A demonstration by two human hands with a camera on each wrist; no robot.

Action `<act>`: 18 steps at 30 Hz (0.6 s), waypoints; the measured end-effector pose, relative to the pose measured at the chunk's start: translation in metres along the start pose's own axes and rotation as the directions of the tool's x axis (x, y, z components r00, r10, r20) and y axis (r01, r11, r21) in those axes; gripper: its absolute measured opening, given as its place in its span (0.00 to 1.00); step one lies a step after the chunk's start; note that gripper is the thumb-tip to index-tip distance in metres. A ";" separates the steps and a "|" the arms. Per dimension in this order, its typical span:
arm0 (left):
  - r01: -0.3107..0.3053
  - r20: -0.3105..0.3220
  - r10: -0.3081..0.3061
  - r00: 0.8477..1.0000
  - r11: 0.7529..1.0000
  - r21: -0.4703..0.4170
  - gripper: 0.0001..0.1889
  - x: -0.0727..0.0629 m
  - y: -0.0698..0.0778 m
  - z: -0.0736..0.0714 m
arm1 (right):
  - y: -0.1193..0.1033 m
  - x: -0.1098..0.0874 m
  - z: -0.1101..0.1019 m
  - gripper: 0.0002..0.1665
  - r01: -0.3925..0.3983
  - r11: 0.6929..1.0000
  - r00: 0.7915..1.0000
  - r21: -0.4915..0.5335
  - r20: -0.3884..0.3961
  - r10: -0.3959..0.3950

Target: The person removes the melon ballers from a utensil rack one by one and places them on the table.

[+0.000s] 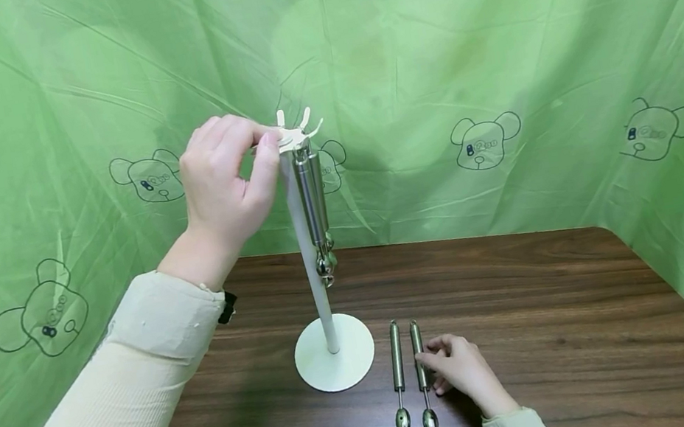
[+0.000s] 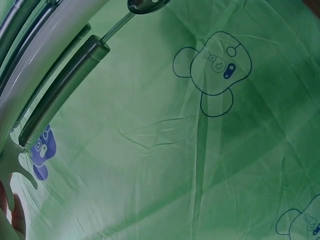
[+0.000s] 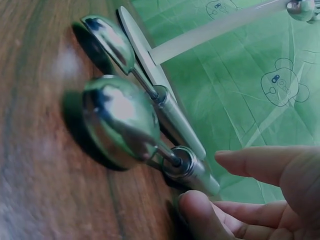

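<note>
My left hand (image 1: 222, 176) pinches the hooked top of a white utensil stand (image 1: 314, 270) between thumb and fingers. From its hooks hang several metal scoops (image 1: 311, 203), one of them a long-handled scoop (image 2: 62, 92) in the left wrist view. Two more scoops with small oval bowls lie side by side on the table, the left scoop (image 1: 396, 358) and the right scoop (image 1: 416, 340). Around the right scoop's handle my right hand (image 1: 465, 367) has its fingers spread. The right wrist view shows thumb and index finger apart on either side of that handle; contact is unclear.
Beneath everything is a dark wooden table (image 1: 528, 288). A green curtain (image 1: 393, 71) with bear drawings surrounds it at the back and sides. The stand's round white base (image 1: 313, 371) sits just left of the lying scoops.
</note>
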State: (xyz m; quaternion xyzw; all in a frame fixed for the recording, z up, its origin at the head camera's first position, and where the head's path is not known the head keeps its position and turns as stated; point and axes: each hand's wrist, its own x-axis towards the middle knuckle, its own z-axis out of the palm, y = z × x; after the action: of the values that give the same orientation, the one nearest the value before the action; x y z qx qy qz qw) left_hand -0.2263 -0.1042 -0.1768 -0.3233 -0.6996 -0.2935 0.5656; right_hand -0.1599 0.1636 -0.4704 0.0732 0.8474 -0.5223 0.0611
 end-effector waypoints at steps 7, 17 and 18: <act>0.011 0.012 -0.012 1.000 1.000 0.009 0.20 0.000 0.000 0.000 | -0.004 -0.001 -0.005 0.25 0.014 1.000 0.999 0.023 -0.033 -0.013; 0.033 0.020 -0.033 0.999 0.999 0.009 0.19 0.001 0.001 -0.001 | -0.014 -0.007 -0.010 0.22 0.040 0.995 0.998 0.087 -0.048 -0.036; 0.033 0.024 -0.034 0.999 0.999 0.011 0.19 0.001 0.001 -0.001 | -0.015 -0.008 -0.010 0.22 0.042 0.995 0.998 0.094 -0.048 -0.038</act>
State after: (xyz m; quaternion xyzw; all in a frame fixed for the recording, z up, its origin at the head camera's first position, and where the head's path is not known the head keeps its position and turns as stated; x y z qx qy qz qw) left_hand -0.2246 -0.1042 -0.1752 -0.3119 -0.7135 -0.2951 0.5537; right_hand -0.1555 0.1654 -0.4514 0.0709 0.8241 -0.5613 0.0276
